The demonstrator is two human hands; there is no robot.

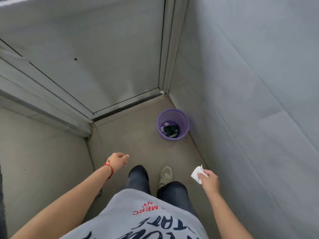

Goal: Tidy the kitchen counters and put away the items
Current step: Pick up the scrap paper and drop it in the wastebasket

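Narrow corridor corner. Bare grey concrete floor (141,135) runs open from the person's feet to the round purple mesh plastic wastebasket (173,124); nothing lies on that stretch. Basket stands in the far right corner, close beside the grey panelled wall (250,100) on its right, near the closed grey metal door (103,57) and its sill behind. Basket mouth open from above; dark and white scraps cover its bottom, room left over them. Left hand (119,160) and right hand (209,181), holding crumpled white paper (196,175), both hang in free air. Right wall near the right hand. Plastered grey side wall (43,161) closes the left.
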